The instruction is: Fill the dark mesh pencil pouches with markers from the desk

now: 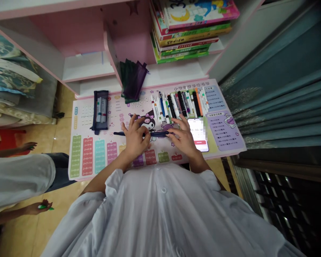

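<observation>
A dark blue pencil pouch (160, 134) is held nearly edge-on above the desk, looking like a thin dark strip. My left hand (136, 140) pinches it near the middle with thumb and forefinger, the other fingers fanned out. At its right end, the fingers of my right hand (182, 138) are closed on the pouch's edge. Whether anything is inside it I cannot tell. Beyond my right hand lies a row of pens and markers (179, 103). A second dark blue mesh pouch (101, 123) with markers inside lies on the left of the desk.
A lit phone (198, 137) lies beside my right wrist. Dark green and purple mesh pouches (135, 80) lie at the shelf's front. Books (187, 39) are stacked on the shelf (173, 73). At left, another person's hand (36, 208) holds something green. A curtain (278, 82) hangs at right.
</observation>
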### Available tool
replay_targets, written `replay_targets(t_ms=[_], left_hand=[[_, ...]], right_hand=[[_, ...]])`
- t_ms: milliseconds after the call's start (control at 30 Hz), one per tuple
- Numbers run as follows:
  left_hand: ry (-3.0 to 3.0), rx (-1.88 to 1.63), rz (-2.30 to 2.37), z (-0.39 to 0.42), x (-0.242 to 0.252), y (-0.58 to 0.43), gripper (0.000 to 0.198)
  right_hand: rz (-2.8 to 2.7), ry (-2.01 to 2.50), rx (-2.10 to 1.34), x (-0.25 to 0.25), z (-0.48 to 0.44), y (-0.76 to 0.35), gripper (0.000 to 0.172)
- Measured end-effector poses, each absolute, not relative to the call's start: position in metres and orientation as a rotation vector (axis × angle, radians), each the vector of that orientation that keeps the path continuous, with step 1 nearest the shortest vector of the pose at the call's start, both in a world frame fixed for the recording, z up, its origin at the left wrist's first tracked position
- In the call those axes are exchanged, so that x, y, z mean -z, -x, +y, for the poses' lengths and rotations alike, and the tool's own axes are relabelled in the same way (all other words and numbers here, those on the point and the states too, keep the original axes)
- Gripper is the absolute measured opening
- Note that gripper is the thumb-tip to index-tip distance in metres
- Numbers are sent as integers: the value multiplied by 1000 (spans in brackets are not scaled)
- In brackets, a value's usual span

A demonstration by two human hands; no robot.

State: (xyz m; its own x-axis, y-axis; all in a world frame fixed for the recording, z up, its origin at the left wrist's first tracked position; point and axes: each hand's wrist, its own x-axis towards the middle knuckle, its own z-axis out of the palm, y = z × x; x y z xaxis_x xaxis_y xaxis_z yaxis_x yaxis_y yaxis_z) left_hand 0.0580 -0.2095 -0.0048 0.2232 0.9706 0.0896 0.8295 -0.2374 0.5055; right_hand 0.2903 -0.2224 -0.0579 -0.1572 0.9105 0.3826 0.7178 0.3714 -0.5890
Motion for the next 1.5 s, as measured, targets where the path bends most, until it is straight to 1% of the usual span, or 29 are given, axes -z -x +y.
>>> replay_targets(t_ms=[700,1000,1500], left_hand=[[-2138,-583,1713,-211,6,-50,9],[-2108,-600,1755,-211,7,-43,9],[-2081,-630,1827,-211,9,-34,9]], right_hand=[[-1946,1378,-338,62,-222,-293,13],[-1926,1355,-280,63,-222,-294,12],[-1939,1371,-344,63,-222,-295,12]])
